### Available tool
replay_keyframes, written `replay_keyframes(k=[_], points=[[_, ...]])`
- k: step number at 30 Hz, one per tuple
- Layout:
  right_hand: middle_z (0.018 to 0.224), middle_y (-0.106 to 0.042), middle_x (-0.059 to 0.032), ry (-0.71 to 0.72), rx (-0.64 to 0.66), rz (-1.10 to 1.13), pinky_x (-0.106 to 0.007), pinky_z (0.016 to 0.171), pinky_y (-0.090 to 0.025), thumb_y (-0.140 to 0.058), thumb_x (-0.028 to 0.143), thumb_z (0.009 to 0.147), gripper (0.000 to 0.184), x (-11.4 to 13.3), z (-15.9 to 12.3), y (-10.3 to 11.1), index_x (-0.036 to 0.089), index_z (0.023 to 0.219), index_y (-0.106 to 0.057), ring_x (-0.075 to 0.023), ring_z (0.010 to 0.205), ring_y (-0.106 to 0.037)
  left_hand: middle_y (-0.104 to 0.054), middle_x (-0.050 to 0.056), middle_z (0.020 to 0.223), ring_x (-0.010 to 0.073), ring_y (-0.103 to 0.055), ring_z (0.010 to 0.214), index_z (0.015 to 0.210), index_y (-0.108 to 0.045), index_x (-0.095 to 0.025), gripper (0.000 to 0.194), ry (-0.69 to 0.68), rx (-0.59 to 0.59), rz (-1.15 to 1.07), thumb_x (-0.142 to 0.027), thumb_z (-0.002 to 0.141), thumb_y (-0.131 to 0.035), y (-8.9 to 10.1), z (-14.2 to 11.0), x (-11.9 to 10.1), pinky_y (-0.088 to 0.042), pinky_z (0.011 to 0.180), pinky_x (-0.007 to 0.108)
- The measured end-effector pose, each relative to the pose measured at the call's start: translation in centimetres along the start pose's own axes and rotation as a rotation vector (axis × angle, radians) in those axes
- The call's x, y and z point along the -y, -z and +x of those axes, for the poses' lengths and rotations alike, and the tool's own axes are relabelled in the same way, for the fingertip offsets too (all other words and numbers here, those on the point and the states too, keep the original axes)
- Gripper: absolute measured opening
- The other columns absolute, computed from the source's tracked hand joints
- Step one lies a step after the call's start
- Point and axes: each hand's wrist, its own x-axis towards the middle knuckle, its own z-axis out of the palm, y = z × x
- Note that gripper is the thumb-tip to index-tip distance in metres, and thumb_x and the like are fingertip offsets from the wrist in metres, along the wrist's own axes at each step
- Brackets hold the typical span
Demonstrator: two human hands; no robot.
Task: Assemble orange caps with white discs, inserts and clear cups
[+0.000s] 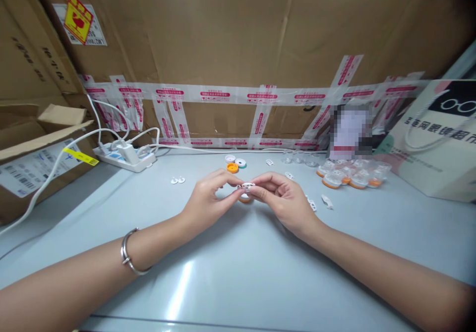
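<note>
Between the fingertips of both hands is a small white plastic part (248, 187). My left hand (210, 195) pinches its left end, and my right hand (284, 200) pinches its right end. Just below and behind the part, partly hidden by the fingers, an orange and white round piece (244, 199) rests on the table. Beyond my hands lie an orange ring-shaped cap (232, 167) and white round caps (241, 163). Loose white plastic parts (327, 201) are scattered beside my right hand. Two small white discs (178, 180) lie left of my left hand.
Clear domed pieces with orange bases (359, 177) cluster at the right, with clear cups (311, 160) behind. A power strip (128, 158) with white cables and an open cardboard box (40, 158) stand left. A paper bag (439, 148) is at right; a large carton (223, 34) backs the table.
</note>
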Motion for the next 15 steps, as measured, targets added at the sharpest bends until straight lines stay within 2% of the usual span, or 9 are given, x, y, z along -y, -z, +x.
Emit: replay_keyframes(k=[3, 5, 8, 11, 15], points=[[0.086, -0.07, -0.0026, 0.045, 0.029, -0.004, -0.031, 0.075, -0.053, -0.069, 0.027, 0.07, 0.011, 0.0, -0.1, 0.0, 0.019, 0.076, -0.065, -0.0156, 0.079, -0.065, -0.064, 0.004, 0.081, 0.0141, -0.059, 0.078, 0.087, -0.062, -0.018, 0.009, -0.083, -0.03, 0.022, -0.013, 0.082, -0.056, 0.1, 0.1, 0.0, -0.048, 0.07, 0.028], [0.094, -0.069, -0.0033, 0.049, 0.065, 0.014, -0.032, 0.077, -0.053, -0.068, 0.026, 0.072, 0.011, -0.1, -0.2, 0.1, 0.02, 0.08, -0.065, -0.0161, 0.084, -0.065, -0.064, 0.003, 0.081, 0.0133, -0.059, 0.077, 0.087, -0.06, -0.018, 0.01, -0.193, -0.044, 0.075, -0.011, 0.082, -0.055, 0.3, 0.1, 0.3, -0.048, 0.069, 0.027], [0.105, -0.065, -0.0034, 0.01, 0.111, 0.07, -0.034, 0.083, -0.051, -0.068, 0.024, 0.072, 0.022, -0.1, -0.1, 0.3, 0.022, 0.093, -0.061, -0.0162, 0.089, -0.064, -0.065, 0.003, 0.082, 0.0128, -0.06, 0.078, 0.088, -0.059, -0.019, 0.012, -0.408, -0.05, 0.262, -0.01, 0.082, -0.053, 0.9, 0.2, 1.1, -0.047, 0.069, 0.026], [0.096, -0.066, -0.0035, -0.118, 0.2, 0.151, -0.031, 0.083, -0.049, -0.066, 0.026, 0.074, 0.027, 0.0, 0.0, 0.5, 0.021, 0.1, -0.058, -0.0141, 0.085, -0.064, -0.067, 0.003, 0.084, 0.0137, -0.061, 0.08, 0.089, -0.058, -0.019, 0.012, -0.596, -0.01, 0.464, -0.011, 0.081, -0.054, 1.6, 0.4, 1.6, -0.045, 0.069, 0.027], [0.075, -0.067, -0.0023, -0.302, 0.289, 0.225, -0.022, 0.07, -0.049, -0.06, 0.032, 0.079, 0.018, 0.3, 0.1, 0.5, 0.015, 0.086, -0.062, -0.0089, 0.069, -0.062, -0.068, 0.004, 0.085, 0.0152, -0.062, 0.082, 0.087, -0.057, -0.018, 0.008, -0.766, 0.048, 0.573, -0.012, 0.082, -0.054, 2.0, 0.5, 1.7, -0.044, 0.07, 0.03]])
